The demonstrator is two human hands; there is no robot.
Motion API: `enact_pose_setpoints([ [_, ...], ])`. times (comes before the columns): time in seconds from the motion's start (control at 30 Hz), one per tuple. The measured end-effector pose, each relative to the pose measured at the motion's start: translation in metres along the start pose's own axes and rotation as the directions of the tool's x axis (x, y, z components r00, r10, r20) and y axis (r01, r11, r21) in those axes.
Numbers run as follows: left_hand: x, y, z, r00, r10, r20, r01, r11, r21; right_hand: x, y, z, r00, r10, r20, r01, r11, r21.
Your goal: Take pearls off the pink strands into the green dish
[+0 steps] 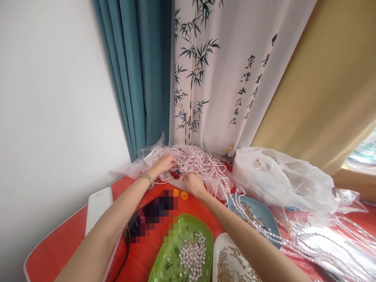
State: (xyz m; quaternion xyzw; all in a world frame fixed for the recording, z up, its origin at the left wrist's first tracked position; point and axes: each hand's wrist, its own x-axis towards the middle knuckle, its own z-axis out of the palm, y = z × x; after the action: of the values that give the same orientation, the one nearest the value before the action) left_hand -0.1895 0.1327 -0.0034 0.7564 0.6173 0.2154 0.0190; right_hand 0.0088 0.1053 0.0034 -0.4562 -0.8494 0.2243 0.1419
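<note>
A heap of pale pink pearl bead strands (194,156) lies on clear plastic at the far end of the red table. My left hand (166,162), with a bangle (147,180) on the wrist, reaches over the heap's left side. Its fingers are closed in a pinch at the strands. At the heap's near edge, my right hand (193,184) is curled closed; what its fingertips hold, if anything, is too small to make out. Between the hands sits a small dark red item (175,175). A paper tag (152,156) with handwriting rests by my left hand.
Orange flower-shaped pieces (184,195) lie nearer me. A green tray (210,235) holds loose pearls, beside a white tray (216,250) and a blue tray (272,221) with gold beads. White plastic bags (288,180) stand right, a white box (98,205) left. A partly blurred phone-like device (136,223) lies between.
</note>
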Motion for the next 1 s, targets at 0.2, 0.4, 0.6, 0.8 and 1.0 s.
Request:
enact_pose_setpoints([
  [0.2,0.006,-0.002,0.005,0.999,-0.044,-0.025,0.044,0.999,0.004,-0.019,0.011,-0.014,1.0,-0.001,0.005,0.001,0.999,0.048],
  [0.4,0.013,-0.001,0.003,0.996,-0.089,-0.026,0.088,0.995,-0.04,-0.026,0.02,-0.03,1.0,0.021,-0.011,-0.02,0.995,0.093],
  [0.6,0.016,0.0,-0.002,0.999,-0.029,0.015,0.03,0.989,-0.142,-0.032,0.025,-0.031,1.0,0.023,0.017,-0.024,0.995,0.092],
  [0.8,0.015,0.005,-0.006,0.997,0.039,0.067,-0.023,0.973,-0.23,-0.027,0.019,-0.019,0.998,-0.011,0.055,0.006,0.995,0.095],
  [1.0,0.006,0.012,-0.023,0.998,0.043,0.042,-0.03,0.965,-0.259,-0.02,0.004,-0.003,0.995,-0.068,0.078,0.057,0.99,0.131],
])
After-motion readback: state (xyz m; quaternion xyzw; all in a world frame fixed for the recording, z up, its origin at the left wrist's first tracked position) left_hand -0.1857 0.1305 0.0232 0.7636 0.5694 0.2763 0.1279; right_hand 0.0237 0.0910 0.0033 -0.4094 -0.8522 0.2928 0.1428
